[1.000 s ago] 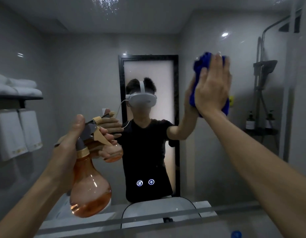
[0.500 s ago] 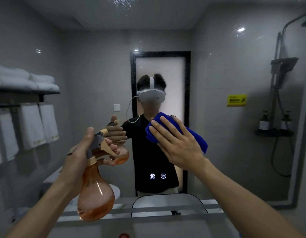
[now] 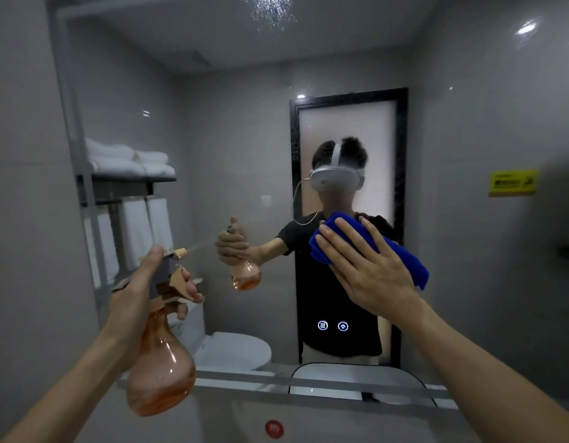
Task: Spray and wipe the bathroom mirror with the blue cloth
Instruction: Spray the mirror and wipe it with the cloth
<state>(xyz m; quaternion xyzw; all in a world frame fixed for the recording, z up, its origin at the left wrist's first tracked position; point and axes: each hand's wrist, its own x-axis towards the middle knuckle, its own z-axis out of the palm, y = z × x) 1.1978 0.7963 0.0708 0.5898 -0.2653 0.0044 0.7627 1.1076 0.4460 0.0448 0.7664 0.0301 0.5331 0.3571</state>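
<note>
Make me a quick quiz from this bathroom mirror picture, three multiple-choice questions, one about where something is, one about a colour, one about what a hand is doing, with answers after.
1. Where is the cloth?
A. Pressed against the mirror under the right hand
B. Draped over the towel rack
C. Lying in the sink

2. What colour is the spray bottle?
A. Clear green
B. Translucent orange-pink
C. Solid white

3. What is the left hand doing?
A. Hanging open at the side
B. Resting flat on the counter
C. Gripping the bottle's trigger head, nozzle aimed at the mirror

Answers:
1. A, the open right hand lies flat on the blue cloth against the glass.
2. B, the rounded body shows an orange-pink tint.
3. C, the fingers curl round the trigger and a faint mist streak leaves the nozzle.
</note>
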